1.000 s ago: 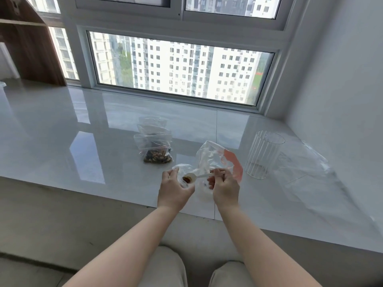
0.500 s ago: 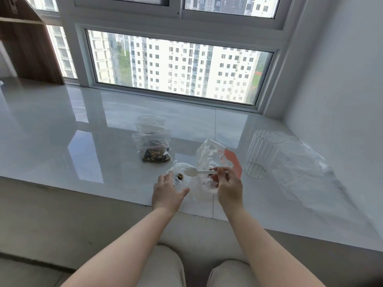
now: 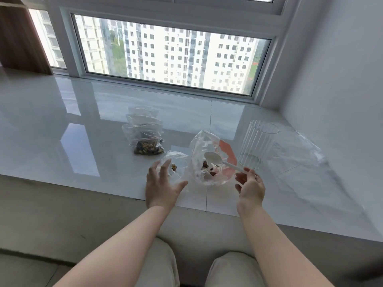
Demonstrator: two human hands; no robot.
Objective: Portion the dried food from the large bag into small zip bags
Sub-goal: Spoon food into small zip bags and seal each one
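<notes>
Left hand (image 3: 160, 189) hovers palm-down over the near edge of the worktop (image 3: 62, 129), fingers (image 3: 163, 168) spread and fairly straight, gripping nothing. Fingertips overlap the near left side of the small zip bag (image 3: 176, 165); cannot tell if they touch the plastic or sit just above it. That bag lies on the worktop with a small clump of dried food (image 3: 174, 167) inside, just right of the left fingertips.

Right hand (image 3: 250, 188) is right of the large bag (image 3: 209, 160), palm turned inward, fingers loosely curled. Thumb and fingertips pinch the end of the white plastic spoon (image 3: 219, 160) handle. Spoon runs up and left from the fingers; its bowl sits at the mouth of the large bag, looks empty.

Large bag: clear, crumpled, with an orange-red patch on its right side, standing slumped between the two hands. A few dark pieces of dried food at its bottom, below the spoon bowl, clear of the right fingers.

Behind and left of the small bag: row of filled zip bags (image 3: 145, 137), nearest one showing mixed nuts and dark fruit. Well apart from both hands.

Ribbed clear glass (image 3: 257, 143) stands upright just right of the large bag, beyond the right hand. Flat clear plastic sheet (image 3: 306, 162) lies further right on the worktop.

Person's knees in light trousers visible at the bottom.
</notes>
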